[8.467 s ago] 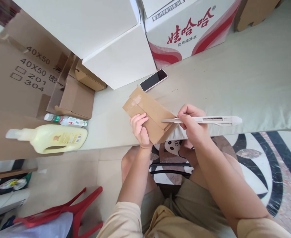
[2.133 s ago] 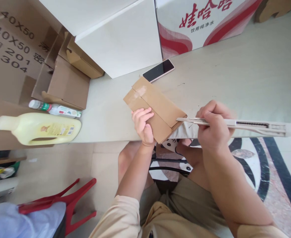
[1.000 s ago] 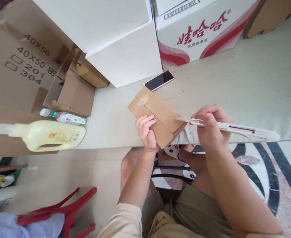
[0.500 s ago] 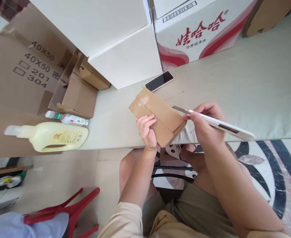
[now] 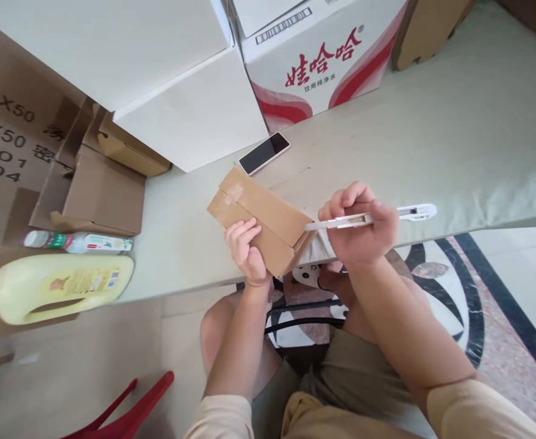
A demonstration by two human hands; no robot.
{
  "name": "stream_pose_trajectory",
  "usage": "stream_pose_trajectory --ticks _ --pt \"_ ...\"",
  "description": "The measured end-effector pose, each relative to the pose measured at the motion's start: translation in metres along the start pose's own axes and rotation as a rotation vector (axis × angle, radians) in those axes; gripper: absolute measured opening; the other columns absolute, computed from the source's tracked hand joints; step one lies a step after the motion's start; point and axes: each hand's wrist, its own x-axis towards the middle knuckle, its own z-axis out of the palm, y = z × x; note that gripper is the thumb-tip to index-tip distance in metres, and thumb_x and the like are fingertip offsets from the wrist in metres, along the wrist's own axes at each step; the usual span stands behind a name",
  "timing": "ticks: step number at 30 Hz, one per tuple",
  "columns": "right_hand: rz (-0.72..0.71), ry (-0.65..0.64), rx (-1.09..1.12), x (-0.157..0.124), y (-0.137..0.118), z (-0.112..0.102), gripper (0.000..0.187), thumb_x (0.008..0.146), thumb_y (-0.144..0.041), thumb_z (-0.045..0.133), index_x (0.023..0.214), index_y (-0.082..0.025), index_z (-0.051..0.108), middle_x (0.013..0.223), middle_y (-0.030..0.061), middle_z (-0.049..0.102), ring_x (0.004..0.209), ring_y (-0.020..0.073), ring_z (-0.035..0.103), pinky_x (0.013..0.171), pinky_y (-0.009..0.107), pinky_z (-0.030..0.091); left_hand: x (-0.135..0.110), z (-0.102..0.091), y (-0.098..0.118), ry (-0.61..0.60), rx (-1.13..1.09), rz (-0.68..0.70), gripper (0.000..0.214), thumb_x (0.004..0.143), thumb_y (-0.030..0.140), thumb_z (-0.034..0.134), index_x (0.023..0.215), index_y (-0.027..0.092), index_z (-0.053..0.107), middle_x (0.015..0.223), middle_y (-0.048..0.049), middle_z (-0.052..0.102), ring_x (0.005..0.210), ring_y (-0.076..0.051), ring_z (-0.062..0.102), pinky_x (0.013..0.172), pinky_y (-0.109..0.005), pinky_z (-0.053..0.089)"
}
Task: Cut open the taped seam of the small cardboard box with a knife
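Observation:
A small brown cardboard box (image 5: pixel 268 210) is tilted at the table's front edge, a strip of clear tape near its far left end. My left hand (image 5: pixel 246 247) grips its left side, fingers lying over the top. In my right hand (image 5: pixel 361 228) is a white utility knife (image 5: pixel 414 212), pinched between thumb and fingers. The blade end points left and meets, or nearly meets, the box's right end; actual contact I cannot make out. Just behind the box lies a phone (image 5: pixel 264 153), its dark screen up.
White cartons (image 5: pixel 189 110) and a red-and-white water carton (image 5: pixel 318 73) line the back of the covered table (image 5: pixel 455 140). On the left are open cardboard boxes (image 5: pixel 107 189), a small bottle (image 5: pixel 78 241) and a yellow jug (image 5: pixel 66 283). A red stool (image 5: pixel 130 414) stands below.
The knife has turned from slanting over the box's top to nearly level, with its blade at the right end. My right hand has rotated. The whole view has shifted to the right.

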Motion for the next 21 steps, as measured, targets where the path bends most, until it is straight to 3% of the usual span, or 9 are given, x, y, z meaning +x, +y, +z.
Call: stream_pose_trajectory --ticks 4,7,9,11,13,15,18,21 --pt "-0.053 -0.044 -0.013 -0.003 -0.001 -0.001 0.022 0.073 -0.040 0.058 0.071 -0.026 0.042 0.049 -0.0067 0.042 0.041 0.0111 0.034 0.044 0.026 0.032 0.008 -0.004 0.008 -0.064 0.004 -0.020 0.039 0.099 0.046 0.038 0.095 0.023 0.068 0.105 -0.0085 0.075 0.106 -0.026 0.065 0.107 -0.051 0.043" --pt "-0.088 -0.094 0.017 -0.006 0.001 -0.003 0.019 0.077 -0.036 0.061 0.074 -0.025 0.045 0.048 -0.0070 0.046 0.041 0.0109 0.036 0.042 0.025 0.030 0.023 -0.013 0.033 -0.128 0.020 0.011 0.024 0.097 0.037 0.050 0.091 0.023 0.069 0.105 -0.0076 0.074 0.110 -0.025 0.063 0.105 -0.051 0.047" --pt "-0.115 -0.098 0.011 -0.008 0.003 -0.005 0.023 0.083 -0.039 0.064 0.076 -0.025 0.047 0.048 -0.0079 0.048 0.040 0.0106 0.037 0.042 0.024 0.031 0.036 -0.020 0.056 -0.113 0.022 0.112 0.016 0.094 0.029 0.056 0.085 0.024 0.069 0.098 -0.0066 0.073 0.110 -0.026 0.063 0.104 -0.051 0.048" --pt "-0.141 -0.088 -0.021 -0.009 0.005 -0.007 0.027 0.090 -0.042 0.066 0.077 -0.025 0.048 0.047 -0.0085 0.049 0.039 0.0103 0.040 0.043 0.024 0.035 0.047 -0.022 0.079 -0.284 -0.128 0.203 0.010 0.093 0.024 0.059 0.092 0.025 0.068 0.092 -0.0039 0.074 0.098 -0.023 0.066 0.097 -0.045 0.052" --pt "-0.164 -0.078 -0.042 -0.011 0.007 -0.008 0.028 0.095 -0.043 0.064 0.079 -0.025 0.050 0.050 -0.0078 0.053 0.041 0.0102 0.045 0.045 0.025 0.039 0.055 -0.020 0.095 -0.556 -0.167 0.187 0.009 0.094 0.027 0.061 0.098 0.024 0.068 0.093 -0.0038 0.075 0.093 -0.021 0.068 0.089 -0.039 0.054" --pt "-0.178 -0.087 -0.046 -0.012 0.009 -0.009 0.027 0.097 -0.043 0.063 0.081 -0.024 0.052 0.055 -0.0066 0.057 0.044 0.0100 0.049 0.046 0.025 0.042 0.060 -0.015 0.103 -0.697 -0.112 0.158 0.015 0.095 0.036 0.061 0.097 0.023 0.068 0.091 -0.0041 0.075 0.090 -0.021 0.068 0.086 -0.037 0.052" --pt "-0.162 -0.095 -0.091 -0.013 0.009 -0.010 0.028 0.096 -0.045 0.065 0.083 -0.023 0.054 0.062 -0.0057 0.057 0.047 0.0097 0.053 0.045 0.024 0.043 0.061 -0.009 0.102 -0.723 -0.052 0.140 0.023 0.095 0.044 0.062 0.093 0.022 0.068 0.086 -0.0034 0.074 0.089 -0.021 0.068 0.087 -0.036 0.051" --pt "-0.140 -0.079 -0.139 -0.014 0.009 -0.009 0.034 0.094 -0.052 0.065 0.082 -0.023 0.053 0.062 -0.0059 0.052 0.049 0.0094 0.051 0.043 0.023 0.041 0.061 -0.006 0.098 -0.737 -0.035 0.139 0.017 0.093 0.040 0.066 0.092 0.023 0.069 0.082 -0.0016 0.073 0.090 -0.021 0.067 0.089 -0.036 0.051"
